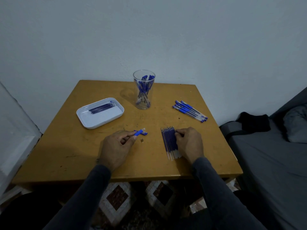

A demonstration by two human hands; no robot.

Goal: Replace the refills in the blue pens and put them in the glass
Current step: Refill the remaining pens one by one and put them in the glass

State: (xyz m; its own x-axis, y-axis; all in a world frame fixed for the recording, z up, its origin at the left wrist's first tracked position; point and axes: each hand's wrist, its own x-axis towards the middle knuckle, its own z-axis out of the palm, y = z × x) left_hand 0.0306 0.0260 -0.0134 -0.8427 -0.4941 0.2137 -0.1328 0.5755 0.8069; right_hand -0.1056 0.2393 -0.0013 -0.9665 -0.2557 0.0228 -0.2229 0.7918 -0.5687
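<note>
Refills (168, 143) lie under my right hand (189, 143), long axes running twelve to six, its fingertips pinching one. My left hand (116, 146), at nine o'clock from them, grips the open pen barrel (138, 132).

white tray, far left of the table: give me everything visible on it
The white tray is a shallow rectangle with rounded corners and a raised rim, plastic by the look of it. It sits flat on the wooden table, turned at an angle to the table's edges, left of the glass and apart from it. Inside, near its far side, lies a small bunch of dark blue refills, roughly parallel. Neither hand touches it.
</note>
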